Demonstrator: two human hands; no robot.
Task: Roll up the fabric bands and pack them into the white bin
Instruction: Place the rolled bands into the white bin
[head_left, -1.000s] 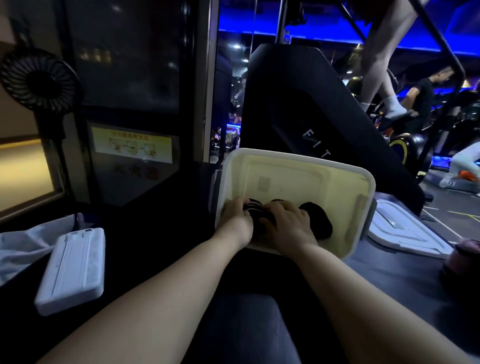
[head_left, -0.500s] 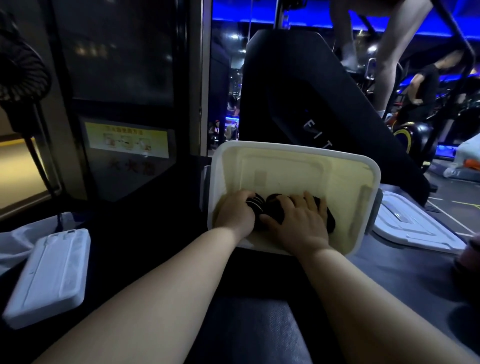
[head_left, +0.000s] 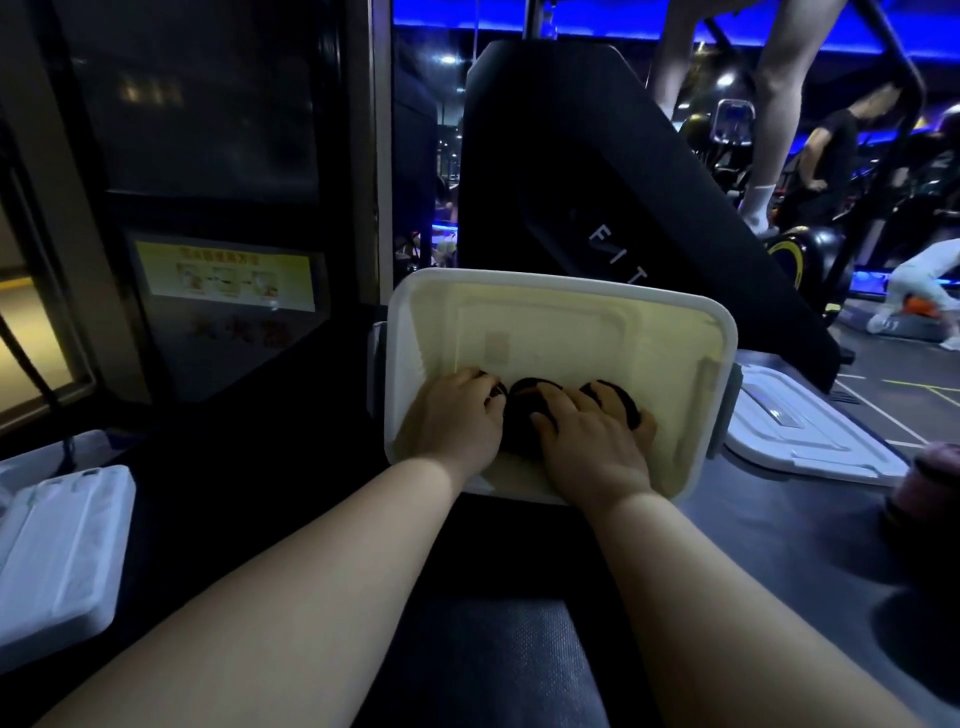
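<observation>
Three black rolled fabric bands (head_left: 525, 410) lie side by side in the white bin (head_left: 561, 322), against its near wall. The left hand (head_left: 457, 423) curls its fingers round the leftmost roll. The right hand (head_left: 592, 444) lies flat, fingers extended, across the middle and right rolls. The bin stands on the dark worktop (head_left: 779, 525). The bin lid (head_left: 802, 439) lies just beside the bin's right side.

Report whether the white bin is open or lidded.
Open. The white bin has no lid on; its inside shows, and a white lid lies right of it.
</observation>
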